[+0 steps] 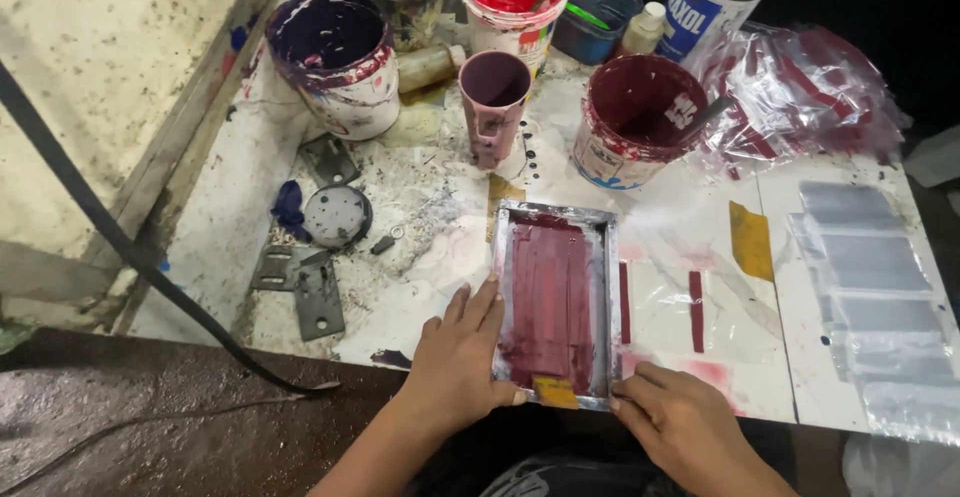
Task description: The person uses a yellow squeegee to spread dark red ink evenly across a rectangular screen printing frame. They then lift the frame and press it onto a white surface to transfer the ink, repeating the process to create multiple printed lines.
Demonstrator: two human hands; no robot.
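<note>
A small metal-framed printing screen (556, 302), smeared with dark red ink, lies flat on the stained white table (420, 217). My left hand (460, 362) presses on the frame's left edge, thumb at its near corner. My right hand (680, 422) grips the near right corner of the frame. A yellow tape patch (555, 392) sits on the screen's near edge between my hands. Right of the screen, two dark red printed stripes (695, 310) show on a clear sheet.
Paint tubs stand at the back: a purple one (335, 57), a bright red one (513, 2), a maroon one (640, 117) and a pink cup (493, 97). Clear plastic pouches (870, 297) lie overlapped at right. Metal plates (318, 297) and a black cable (130, 252) lie at left.
</note>
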